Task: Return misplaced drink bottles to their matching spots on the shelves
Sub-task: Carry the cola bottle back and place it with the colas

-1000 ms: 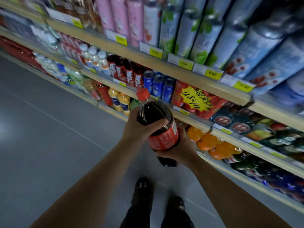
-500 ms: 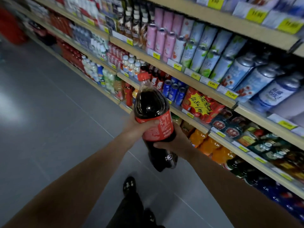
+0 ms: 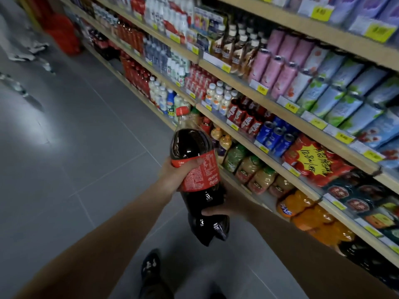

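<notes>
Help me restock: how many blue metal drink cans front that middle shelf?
3 blue metal drink cans side by side on the middle shelf: left, centre, right. More behind may be hidden.

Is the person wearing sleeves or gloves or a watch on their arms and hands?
No. Both arms are bare as far up as the picture shows, with no sleeves in view. The left hand and right hand have no gloves, and no watch, ring or bracelet shows on the visible parts.
</notes>
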`<action>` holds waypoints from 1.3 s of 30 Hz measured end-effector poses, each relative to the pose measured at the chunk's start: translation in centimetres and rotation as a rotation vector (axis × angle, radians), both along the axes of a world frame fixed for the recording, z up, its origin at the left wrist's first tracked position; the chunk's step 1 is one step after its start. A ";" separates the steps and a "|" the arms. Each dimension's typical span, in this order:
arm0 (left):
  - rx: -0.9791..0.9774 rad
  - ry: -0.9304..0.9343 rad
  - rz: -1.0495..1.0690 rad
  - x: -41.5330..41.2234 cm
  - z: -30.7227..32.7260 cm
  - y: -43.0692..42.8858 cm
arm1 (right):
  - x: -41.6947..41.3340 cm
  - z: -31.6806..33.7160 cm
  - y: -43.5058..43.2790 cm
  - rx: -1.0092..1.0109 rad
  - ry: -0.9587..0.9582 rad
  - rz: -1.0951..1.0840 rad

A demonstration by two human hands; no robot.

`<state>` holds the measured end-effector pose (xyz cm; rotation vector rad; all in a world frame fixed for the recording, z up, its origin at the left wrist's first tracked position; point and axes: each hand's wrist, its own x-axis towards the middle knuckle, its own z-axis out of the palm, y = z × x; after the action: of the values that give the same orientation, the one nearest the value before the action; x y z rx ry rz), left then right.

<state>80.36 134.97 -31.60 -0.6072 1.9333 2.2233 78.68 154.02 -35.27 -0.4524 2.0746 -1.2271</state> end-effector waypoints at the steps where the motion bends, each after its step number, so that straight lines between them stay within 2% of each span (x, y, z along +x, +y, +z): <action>1: -0.014 -0.012 -0.002 -0.7 -0.2 -2.0 | -0.7 -0.3 -2.0 -0.001 -0.020 0.006; 8: -0.043 -0.016 -0.010 -6.3 -1.0 -14.4 | -5.7 -2.0 -14.5 0.000 -0.095 -0.035; 14: -0.029 0.017 0.009 -12.8 -1.6 -21.0 | -12.9 -2.5 -20.8 0.001 -0.136 -0.031; 26: -0.018 -0.051 0.181 -31.6 -2.2 -34.1 | -35.4 -4.4 -34.4 -0.050 -0.218 0.097; 33: -0.017 -0.063 0.286 -41.9 -2.8 -45.4 | -47.0 -3.1 -46.7 -0.099 -0.183 0.242; 39: 0.011 -0.093 0.325 -51.6 -5.2 -58.3 | -57.3 -5.5 -59.7 -0.086 -0.155 0.244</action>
<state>28.73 76.68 -36.84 -1.0714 1.8889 2.3330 21.38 94.30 -40.79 -0.6104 1.7836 -1.1695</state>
